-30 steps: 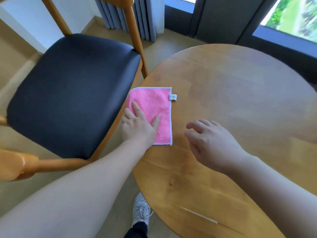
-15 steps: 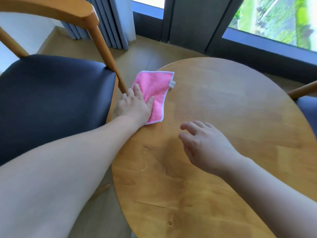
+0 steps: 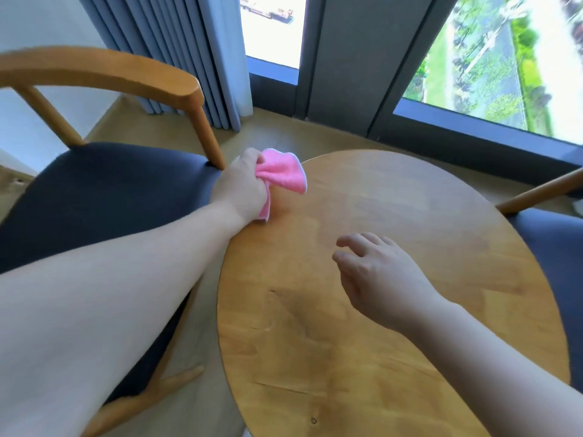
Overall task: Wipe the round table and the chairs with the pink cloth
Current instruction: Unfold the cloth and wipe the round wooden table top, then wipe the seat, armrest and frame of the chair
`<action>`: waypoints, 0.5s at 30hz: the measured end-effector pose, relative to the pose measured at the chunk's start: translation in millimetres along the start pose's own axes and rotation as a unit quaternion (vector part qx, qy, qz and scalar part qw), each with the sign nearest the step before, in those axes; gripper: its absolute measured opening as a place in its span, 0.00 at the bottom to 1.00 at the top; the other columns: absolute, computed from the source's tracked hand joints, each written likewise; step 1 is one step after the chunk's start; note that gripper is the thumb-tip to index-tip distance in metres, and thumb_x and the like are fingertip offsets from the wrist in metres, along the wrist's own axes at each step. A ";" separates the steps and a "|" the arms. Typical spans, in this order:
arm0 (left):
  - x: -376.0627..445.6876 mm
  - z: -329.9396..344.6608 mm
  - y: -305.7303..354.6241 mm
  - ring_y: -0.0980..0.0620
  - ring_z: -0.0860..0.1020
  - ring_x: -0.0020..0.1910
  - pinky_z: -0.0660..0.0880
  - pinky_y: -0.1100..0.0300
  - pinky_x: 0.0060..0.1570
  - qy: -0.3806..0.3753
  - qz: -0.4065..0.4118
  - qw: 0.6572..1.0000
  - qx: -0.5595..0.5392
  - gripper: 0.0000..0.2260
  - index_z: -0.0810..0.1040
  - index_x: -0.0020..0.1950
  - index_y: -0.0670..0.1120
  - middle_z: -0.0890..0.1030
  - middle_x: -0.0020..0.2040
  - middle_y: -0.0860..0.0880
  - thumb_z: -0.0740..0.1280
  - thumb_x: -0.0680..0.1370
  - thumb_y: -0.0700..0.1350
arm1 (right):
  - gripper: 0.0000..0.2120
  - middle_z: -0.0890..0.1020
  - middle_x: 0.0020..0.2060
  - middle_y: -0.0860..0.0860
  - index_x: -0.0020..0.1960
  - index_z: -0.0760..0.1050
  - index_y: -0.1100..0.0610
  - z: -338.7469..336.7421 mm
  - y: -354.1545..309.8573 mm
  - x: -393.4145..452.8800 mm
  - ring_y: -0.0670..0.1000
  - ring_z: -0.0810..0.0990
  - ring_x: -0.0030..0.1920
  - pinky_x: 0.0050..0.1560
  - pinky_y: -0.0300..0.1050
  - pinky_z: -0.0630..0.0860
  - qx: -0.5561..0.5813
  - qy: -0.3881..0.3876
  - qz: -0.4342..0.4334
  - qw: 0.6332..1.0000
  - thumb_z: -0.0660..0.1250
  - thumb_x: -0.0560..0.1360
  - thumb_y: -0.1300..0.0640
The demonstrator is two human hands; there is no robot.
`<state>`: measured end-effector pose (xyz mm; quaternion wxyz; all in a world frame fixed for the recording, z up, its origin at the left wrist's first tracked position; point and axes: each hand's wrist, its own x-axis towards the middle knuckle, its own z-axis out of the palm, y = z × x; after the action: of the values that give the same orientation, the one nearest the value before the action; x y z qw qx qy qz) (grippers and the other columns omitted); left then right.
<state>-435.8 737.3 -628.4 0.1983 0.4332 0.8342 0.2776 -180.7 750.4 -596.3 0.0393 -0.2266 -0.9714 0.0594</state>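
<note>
Where the round wooden surface (image 3: 394,310) curves closest to the camera, its near half lies bare, with only a few grain marks and a small dark knot close to the near rim. Over that bare wood hovers the right hand (image 3: 378,279), palm down, fingers loosely spread and curled, holding nothing (whether the fingertips touch the wood cannot be told). Further on, at the far-left rim, the left hand (image 3: 243,187) is closed in a fist around the pink cloth (image 3: 284,175), which is bunched up; a fold fans out to the right of the knuckles onto the wood, and a strip hangs below the palm at the rim. Its forearm crosses the gap between the rim and the left chair (image 3: 104,190), whose dark seat sits just beside the surface, with its wooden back post rising right behind the fist. On the right, a second chair (image 3: 549,241) has its dark seat tucked against the rim, one wooden arm showing. Beyond the far rim, a strip of floor (image 3: 277,134) runs to the blue curtain (image 3: 189,58) and the window (image 3: 492,58).
</note>
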 end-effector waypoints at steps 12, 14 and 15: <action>-154.0 -201.3 120.1 0.62 0.77 0.47 0.74 0.71 0.37 -0.133 0.094 0.982 -0.095 0.19 0.69 0.58 0.59 0.77 0.51 0.56 0.63 0.75 0.37 | 0.30 0.72 0.64 0.45 0.75 0.47 0.38 -210.8 -70.9 6.9 0.48 0.74 0.58 0.54 0.41 0.71 0.162 -0.016 0.100 0.982 0.58 0.79 0.43; -196.9 -230.6 141.8 0.65 0.76 0.48 0.75 0.70 0.39 -0.124 0.095 0.983 -0.098 0.20 0.70 0.57 0.62 0.78 0.51 0.57 0.63 0.75 0.38 | 0.30 0.76 0.61 0.44 0.75 0.45 0.36 -250.2 -92.8 -3.9 0.47 0.76 0.56 0.53 0.41 0.73 0.218 -0.037 0.091 0.971 0.58 0.79 0.43; -217.7 -244.4 151.9 0.65 0.76 0.49 0.75 0.70 0.40 -0.116 0.096 0.984 -0.097 0.20 0.69 0.57 0.63 0.78 0.51 0.58 0.63 0.75 0.39 | 0.30 0.78 0.59 0.44 0.75 0.47 0.36 -266.7 -104.4 -10.5 0.45 0.78 0.54 0.52 0.40 0.74 0.255 -0.041 0.093 0.962 0.59 0.79 0.43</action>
<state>-363.6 556.3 -324.8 0.3071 0.5194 0.7289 0.3234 -189.2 678.8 -318.9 0.0505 -0.2955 -0.8996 0.3177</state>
